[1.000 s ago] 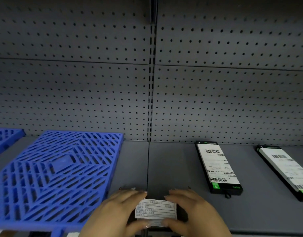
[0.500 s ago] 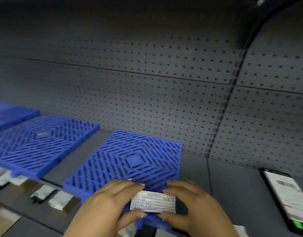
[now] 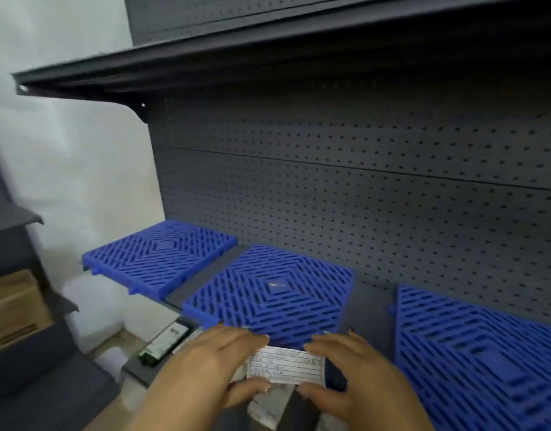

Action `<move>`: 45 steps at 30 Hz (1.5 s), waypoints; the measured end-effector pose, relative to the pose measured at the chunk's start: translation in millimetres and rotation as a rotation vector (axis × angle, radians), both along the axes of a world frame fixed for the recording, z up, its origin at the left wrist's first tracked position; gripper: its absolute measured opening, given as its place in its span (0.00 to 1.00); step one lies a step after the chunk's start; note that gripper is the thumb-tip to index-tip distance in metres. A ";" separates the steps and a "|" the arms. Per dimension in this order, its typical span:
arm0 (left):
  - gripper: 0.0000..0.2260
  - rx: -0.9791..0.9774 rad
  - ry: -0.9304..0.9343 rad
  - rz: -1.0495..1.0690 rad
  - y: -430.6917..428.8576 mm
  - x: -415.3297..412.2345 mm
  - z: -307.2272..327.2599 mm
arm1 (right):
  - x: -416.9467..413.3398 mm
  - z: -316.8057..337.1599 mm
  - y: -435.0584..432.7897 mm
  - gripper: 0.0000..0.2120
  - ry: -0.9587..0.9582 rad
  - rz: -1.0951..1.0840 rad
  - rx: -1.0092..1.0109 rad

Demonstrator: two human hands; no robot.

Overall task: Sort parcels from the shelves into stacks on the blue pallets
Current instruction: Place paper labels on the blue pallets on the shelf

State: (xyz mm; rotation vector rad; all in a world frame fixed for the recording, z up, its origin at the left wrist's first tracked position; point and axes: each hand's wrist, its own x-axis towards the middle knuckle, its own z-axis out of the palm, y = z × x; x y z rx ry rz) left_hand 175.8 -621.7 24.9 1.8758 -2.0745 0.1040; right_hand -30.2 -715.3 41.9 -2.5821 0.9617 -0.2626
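Observation:
I hold a small dark parcel with a white printed label (image 3: 286,366) in both hands at the bottom centre. My left hand (image 3: 205,368) grips its left end, thumb under the label and fingers over the top. My right hand (image 3: 355,371) grips the right end the same way. The parcel hovers at the front edge of the middle blue pallet (image 3: 271,293). A second blue pallet (image 3: 162,256) lies at the far left of the shelf and a third (image 3: 473,356) at the right. All three pallets carry nothing.
The grey pegboard back wall (image 3: 361,188) rises behind the pallets, with an upper shelf (image 3: 268,42) overhead. On a lower shelf left of my hands lies a flat parcel with a white label (image 3: 165,342). Cardboard boxes (image 3: 13,309) stand at the far left.
My view has swung left along the shelf. The parcels at the right have left the frame and three blue pallets have come in. Both hands still hold the labelled parcel.

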 end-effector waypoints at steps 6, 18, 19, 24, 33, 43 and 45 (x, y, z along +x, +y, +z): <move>0.25 -0.039 -0.068 0.029 -6.8 119.5 1.8 | 123.1 -2.7 -8.3 0.50 0.023 0.018 0.019; 0.23 -0.005 -0.035 0.043 -48.9 339.3 -16.6 | 344.4 -28.3 -46.3 0.38 0.077 0.003 0.024; 0.24 -0.021 -0.057 0.044 -51.4 351.9 -17.8 | 360.2 -30.9 -47.4 0.35 0.090 0.001 0.038; 0.49 0.159 0.077 0.008 -67.6 420.4 -27.0 | 430.6 -39.5 -46.9 0.36 0.113 -0.083 0.088; 0.31 0.018 -0.044 -0.274 -115.2 504.5 -87.0 | 494.4 -70.8 -41.9 0.43 0.035 -0.392 0.126; 0.32 0.108 0.100 -0.263 -120.2 504.4 -99.0 | 503.3 -81.9 -33.8 0.50 0.190 -0.432 0.012; 0.31 0.157 0.085 -0.262 -119.0 503.0 -93.6 | 503.4 -84.2 -33.0 0.48 0.176 -0.445 0.030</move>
